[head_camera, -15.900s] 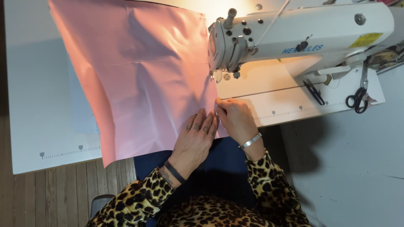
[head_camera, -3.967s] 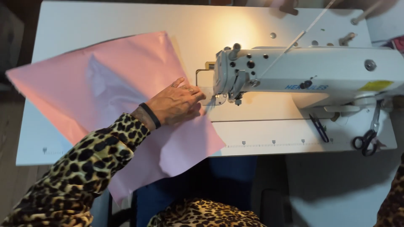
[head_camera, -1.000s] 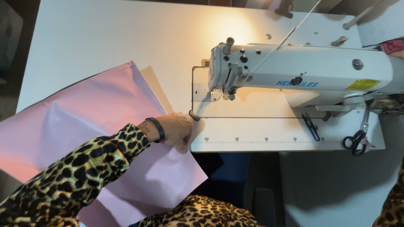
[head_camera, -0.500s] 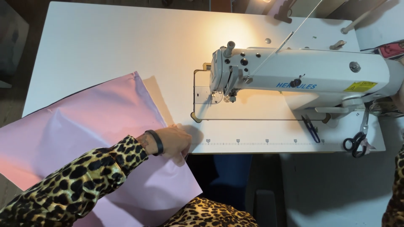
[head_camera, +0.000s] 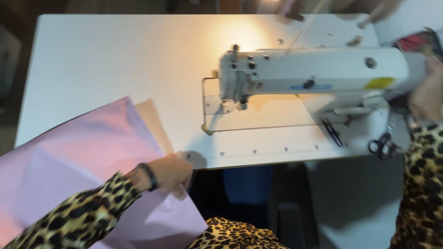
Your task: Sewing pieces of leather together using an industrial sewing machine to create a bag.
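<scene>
Gripping one pink fabric sheet at the table's front edge, the left hand is closed on it. The right hand, grip unclear, reaches beside the one sewing machine; one pair of scissors hangs nearby. Since half a second ago, the fabric has slid further left and down off the white table.

Both arms are clothed in long sleeves of leopard-print fabric, tan with black and brown spots. The same print is seen on the garment over the torso at the lower edge. A thin dark band is worn at the wrist of the left hand. The right hand is blurred.
</scene>
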